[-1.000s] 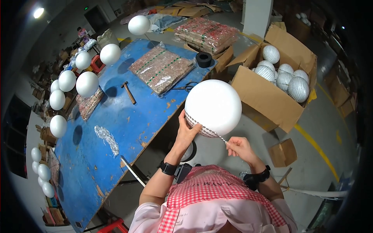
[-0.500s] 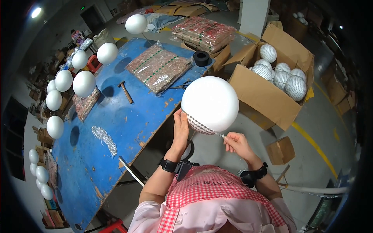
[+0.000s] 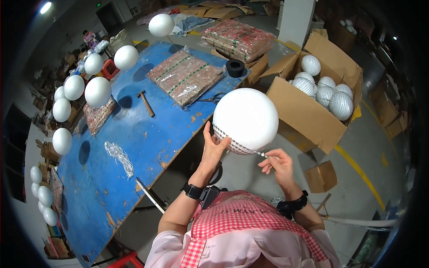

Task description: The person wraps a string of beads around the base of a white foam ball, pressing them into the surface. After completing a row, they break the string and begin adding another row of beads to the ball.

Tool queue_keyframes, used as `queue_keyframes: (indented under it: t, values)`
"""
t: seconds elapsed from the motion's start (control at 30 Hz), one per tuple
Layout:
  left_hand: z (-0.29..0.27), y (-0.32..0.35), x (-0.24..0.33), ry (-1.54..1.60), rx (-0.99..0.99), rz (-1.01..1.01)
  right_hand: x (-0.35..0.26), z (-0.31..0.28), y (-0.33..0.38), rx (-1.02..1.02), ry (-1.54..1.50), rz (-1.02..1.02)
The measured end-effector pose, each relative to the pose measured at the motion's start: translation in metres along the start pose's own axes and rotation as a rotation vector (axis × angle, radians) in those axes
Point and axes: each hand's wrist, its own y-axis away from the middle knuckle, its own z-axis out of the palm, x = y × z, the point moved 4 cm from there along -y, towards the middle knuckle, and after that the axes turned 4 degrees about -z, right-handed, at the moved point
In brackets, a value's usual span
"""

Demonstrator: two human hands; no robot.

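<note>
A large white ball (image 3: 246, 117) is in front of me, past the table's near edge. Rows of small silvery beads (image 3: 232, 145) wrap its lower left side; its underside is hidden. My left hand (image 3: 213, 152) holds the ball from the left, its thumb pressed on the beaded rows and its fingers against the side. From the ball's lower right a short bead string (image 3: 260, 153) runs out to my right hand (image 3: 280, 166), pinched between thumb and fingertips. A tangled bundle of silvery strands (image 3: 119, 158) lies on the blue table (image 3: 147, 138).
A hammer (image 3: 146, 104), scissors (image 3: 213, 98), black tape roll (image 3: 235, 68) and bagged goods (image 3: 185, 77) lie on the table. White balls (image 3: 98, 92) stand along its far side. At right, a cardboard box (image 3: 308, 111) holds bead-covered balls (image 3: 325, 96). A smaller carton (image 3: 321, 177) sits on the floor.
The ball has shifted slightly right. My left thumb has come onto the beaded rows, and my right hand has moved a little right with the string.
</note>
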Motion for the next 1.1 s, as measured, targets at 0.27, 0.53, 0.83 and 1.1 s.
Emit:
queue_keyframes:
  t: [0.27, 0.53, 0.83, 1.1]
  values:
    - [-0.011, -0.006, -0.012, -0.103, 0.100, 0.110, -0.013, 0.014, -0.002, -0.083, -0.063, -0.102]
    - [0.000, 0.007, 0.008, -0.376, 0.122, 0.220, -0.013, 0.009, -0.001, 0.100, 0.093, -0.071]
    - [-0.005, 0.007, 0.003, -0.581, 0.062, 0.309, -0.030, 0.030, 0.014, -0.150, 0.124, 0.116]
    - [-0.010, -0.004, -0.001, -0.266, 0.073, 0.110, -0.008, 0.022, -0.007, -0.049, 0.108, 0.058]
